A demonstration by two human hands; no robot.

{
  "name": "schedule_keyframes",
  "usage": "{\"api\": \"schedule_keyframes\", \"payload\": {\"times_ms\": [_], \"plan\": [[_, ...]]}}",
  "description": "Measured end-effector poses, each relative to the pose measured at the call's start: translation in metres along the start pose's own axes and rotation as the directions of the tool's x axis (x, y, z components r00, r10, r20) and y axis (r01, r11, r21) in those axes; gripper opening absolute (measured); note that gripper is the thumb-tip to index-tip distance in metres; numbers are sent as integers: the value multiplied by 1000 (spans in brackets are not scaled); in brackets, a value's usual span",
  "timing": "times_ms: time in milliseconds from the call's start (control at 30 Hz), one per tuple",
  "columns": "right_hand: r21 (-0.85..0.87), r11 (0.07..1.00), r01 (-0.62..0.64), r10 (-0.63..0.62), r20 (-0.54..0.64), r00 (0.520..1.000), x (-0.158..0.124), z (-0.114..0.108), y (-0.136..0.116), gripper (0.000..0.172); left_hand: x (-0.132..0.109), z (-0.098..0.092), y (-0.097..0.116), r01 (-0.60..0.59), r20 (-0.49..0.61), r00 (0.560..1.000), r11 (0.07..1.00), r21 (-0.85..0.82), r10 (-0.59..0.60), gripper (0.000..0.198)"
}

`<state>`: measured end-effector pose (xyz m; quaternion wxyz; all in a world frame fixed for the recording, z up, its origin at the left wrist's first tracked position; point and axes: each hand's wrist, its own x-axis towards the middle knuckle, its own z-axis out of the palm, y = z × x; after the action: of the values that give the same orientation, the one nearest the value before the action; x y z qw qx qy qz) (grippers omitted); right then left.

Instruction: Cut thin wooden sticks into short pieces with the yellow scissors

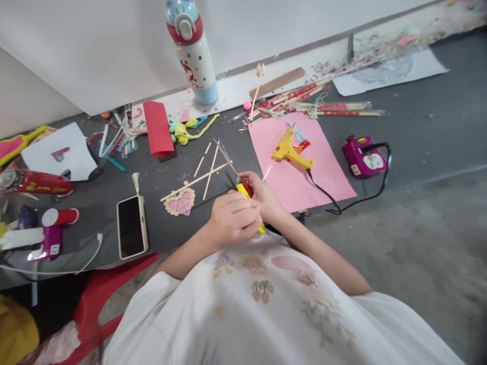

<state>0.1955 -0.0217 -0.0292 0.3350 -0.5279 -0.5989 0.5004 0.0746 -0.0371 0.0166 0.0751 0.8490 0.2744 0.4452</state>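
Gold characters on the red can (41, 183), far left of the frame, are too blurred to read. Mid-frame, the yellow tool (242, 191) slants lengthwise from lower right, its top pointing upper left. The left hand (236, 217) clenches it; the right hand (263, 197) curls alongside, its grip unclear.

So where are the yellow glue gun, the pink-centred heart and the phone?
Yellow glue gun (285, 147), head view: on its body.
Pink-centred heart (180, 204), head view: on its pink middle.
Phone (131, 228), head view: on its dark screen.
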Motion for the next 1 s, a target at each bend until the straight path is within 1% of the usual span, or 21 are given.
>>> {"api": "schedule_keyframes", "payload": {"times_ms": [100,167,200,267,300,333,367,467,533,633,733,867,933,1000], "plan": [[53,998,-23,22,8,1000,-1,1,-1,45,-3,-8,-1,45,-24,999,997,63,-44,35],[42,998,-36,36,6,999,-3,-1,-5,46,-6,-18,-6,127,-95,989,981,145,-114,36],[22,999,-38,38,10,999,-5,-3,-7,47,-7,-24,-11,182,-148,977,961,206,-154,36],[-26,999,-36,37,14,999,-9,-6,-12,48,-10,-34,-20,267,-221,955,892,364,-196,27],[-41,999,-30,31,19,999,-11,-8,-14,48,-11,-38,-25,290,-221,952,857,425,-212,20],[-50,999,-19,21,26,999,-13,-9,-17,48,-13,-41,-29,309,-202,949,828,467,-240,11],[-52,999,-8,10,31,999,-15,-10,-19,47,-14,-43,-32,323,-162,946,810,489,-279,6],[-66,998,12,-9,49,999,-19,-13,-24,49,-21,-42,-37,360,-28,916,788,499,-400,18],[-91,996,15,-10,58,998,-21,-14,-27,49,-25,-40,-38,334,10,919,789,515,-395,20],[-129,991,34,-26,58,998,-23,-17,-31,53,-29,-38,-39,246,9,954,802,544,-298,21],[-157,985,70,-64,44,997,-23,-19,-33,60,-29,-38,-38,221,6,964,816,535,-266,22],[-175,978,110,-103,46,994,-24,-20,-34,67,-24,-37,-35,267,3,953,843,466,-304,21],[-195,971,141,-135,44,990,-24,-20,-33,69,-20,-37,-32,322,-9,936,848,420,-351,24],[-225,959,173,-169,36,985,-25,-22,-33,69,-16,-37,-29,384,-12,912,846,369,-409,31]]}}
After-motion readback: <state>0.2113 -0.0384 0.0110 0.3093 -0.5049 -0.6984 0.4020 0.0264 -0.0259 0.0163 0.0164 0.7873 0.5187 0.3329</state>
